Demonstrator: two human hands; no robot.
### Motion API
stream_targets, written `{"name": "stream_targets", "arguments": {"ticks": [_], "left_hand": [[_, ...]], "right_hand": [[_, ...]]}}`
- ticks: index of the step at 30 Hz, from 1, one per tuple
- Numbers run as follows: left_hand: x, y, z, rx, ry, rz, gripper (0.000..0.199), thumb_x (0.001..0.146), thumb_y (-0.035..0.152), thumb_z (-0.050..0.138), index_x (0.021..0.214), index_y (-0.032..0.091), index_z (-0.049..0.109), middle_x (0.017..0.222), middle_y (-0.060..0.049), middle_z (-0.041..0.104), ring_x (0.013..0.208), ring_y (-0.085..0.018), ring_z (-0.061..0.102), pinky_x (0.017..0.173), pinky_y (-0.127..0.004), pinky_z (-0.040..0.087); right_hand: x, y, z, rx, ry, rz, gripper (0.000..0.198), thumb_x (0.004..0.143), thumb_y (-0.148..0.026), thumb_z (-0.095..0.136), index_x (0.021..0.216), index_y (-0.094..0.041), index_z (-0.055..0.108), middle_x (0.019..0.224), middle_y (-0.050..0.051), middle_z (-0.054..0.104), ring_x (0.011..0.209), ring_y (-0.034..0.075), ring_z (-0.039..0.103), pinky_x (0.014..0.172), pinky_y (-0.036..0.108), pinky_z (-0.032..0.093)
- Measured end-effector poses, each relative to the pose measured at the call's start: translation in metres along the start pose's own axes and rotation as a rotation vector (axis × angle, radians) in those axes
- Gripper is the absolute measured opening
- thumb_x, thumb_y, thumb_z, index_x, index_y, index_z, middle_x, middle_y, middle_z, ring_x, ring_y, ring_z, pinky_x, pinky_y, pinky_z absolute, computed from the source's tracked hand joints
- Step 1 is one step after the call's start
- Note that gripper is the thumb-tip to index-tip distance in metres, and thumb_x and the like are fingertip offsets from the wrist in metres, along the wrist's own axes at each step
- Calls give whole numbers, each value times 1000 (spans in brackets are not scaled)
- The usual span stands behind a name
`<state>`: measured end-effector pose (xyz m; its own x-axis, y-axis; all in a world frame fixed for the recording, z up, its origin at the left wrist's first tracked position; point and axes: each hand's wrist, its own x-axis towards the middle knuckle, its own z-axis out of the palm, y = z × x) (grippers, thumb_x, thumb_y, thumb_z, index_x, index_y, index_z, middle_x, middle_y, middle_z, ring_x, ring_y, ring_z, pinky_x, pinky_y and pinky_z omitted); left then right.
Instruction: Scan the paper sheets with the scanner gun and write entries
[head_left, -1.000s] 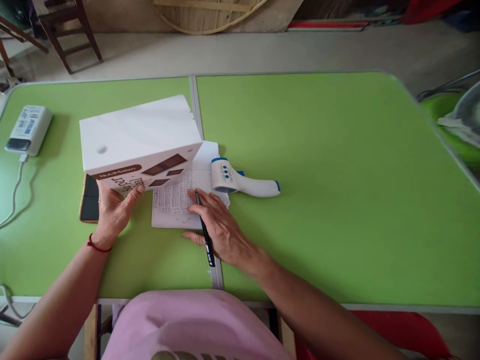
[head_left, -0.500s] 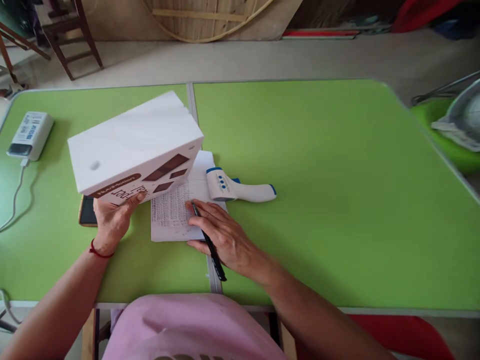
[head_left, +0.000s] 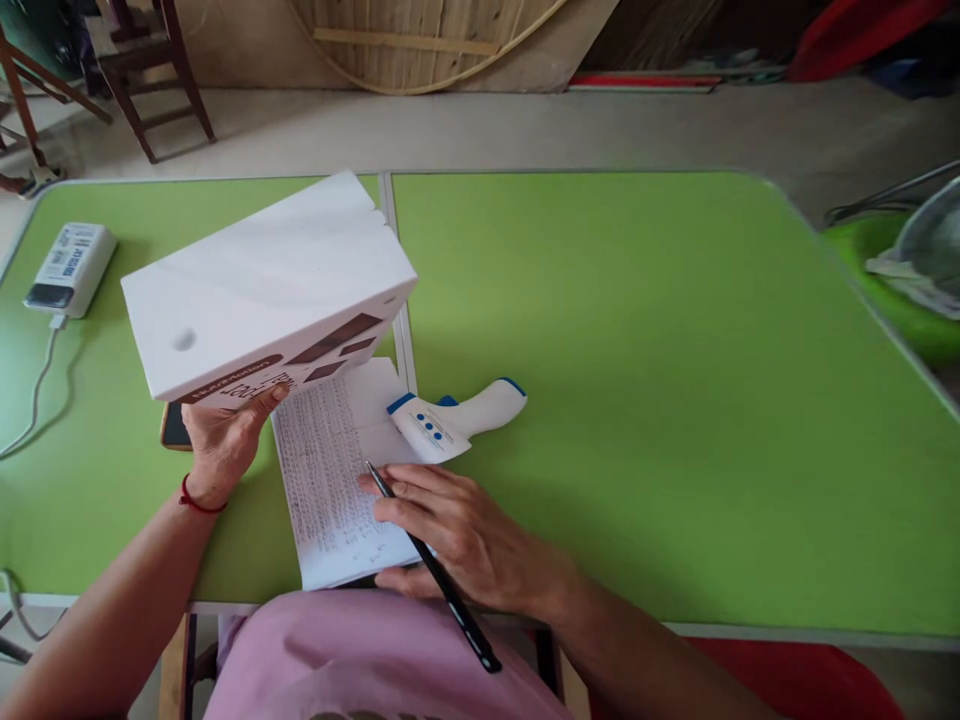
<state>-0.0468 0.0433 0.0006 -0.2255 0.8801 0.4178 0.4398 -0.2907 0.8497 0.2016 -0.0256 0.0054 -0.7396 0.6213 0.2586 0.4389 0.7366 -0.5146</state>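
My left hand [head_left: 225,445] is closed on the near lower edge of a white box [head_left: 270,275], holding it tilted above the table. Brown shapes and lettering mark the box's near side. Between the fingers of my right hand [head_left: 469,535] lies a black pen [head_left: 459,610], its tip pointing away over a handwritten notepad [head_left: 330,490]. That hand also touches the notepad's right edge, fingers on top and thumb near the lower edge. A white infrared thermometer [head_left: 439,425] with blue trim lies partly on the paper, its handle to the right. The box hides part of what lies beneath it.
A phone [head_left: 175,428] shows partly under the box. Further left is a white power bank [head_left: 71,268] with a cable [head_left: 37,390] plugged in. The green table [head_left: 660,400] has a metal seam across its middle. A dark wooden chair [head_left: 157,75] stands beyond it.
My right hand has drawn the notepad toward my body, and more writing shows. The thermometer has shifted nearer and turned, its handle angling away. My left hand still holds the box up.
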Motion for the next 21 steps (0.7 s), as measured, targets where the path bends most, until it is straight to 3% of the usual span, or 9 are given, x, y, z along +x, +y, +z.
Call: {"name": "stream_targets", "arguments": {"ticks": [5,10,15,21], "left_hand": [[4,-2,2,-33,-12,-19,37,70,36,81,98,16,67,82,-2,70,87,-22,69,86,-41,59],[5,-9,8,-95,-34,-19,54,67,37,84,110,17,60,90,-3,69,90,-23,69,87,-43,58],[7,-13,12,-101,-67,-12,57,63,38,86,110,18,59,101,-8,67,99,-27,66,88,-46,55],[12,-8,19,-203,-72,27,60,63,40,87,111,20,56,107,-8,65,96,-25,66,85,-43,56]], "right_hand": [[-4,-13,-1,-62,-54,-40,30,92,-42,57,91,-12,61,89,13,69,100,25,64,83,35,56],[-8,-21,0,-163,-93,-60,18,90,-31,61,91,-13,60,94,14,69,100,25,64,79,34,55],[-9,-24,1,-177,-119,-74,16,93,-29,55,86,-15,58,80,9,66,85,23,63,68,32,51],[-6,-26,12,-237,16,-46,11,95,-20,48,94,-13,56,69,5,64,65,18,60,55,29,41]]}}
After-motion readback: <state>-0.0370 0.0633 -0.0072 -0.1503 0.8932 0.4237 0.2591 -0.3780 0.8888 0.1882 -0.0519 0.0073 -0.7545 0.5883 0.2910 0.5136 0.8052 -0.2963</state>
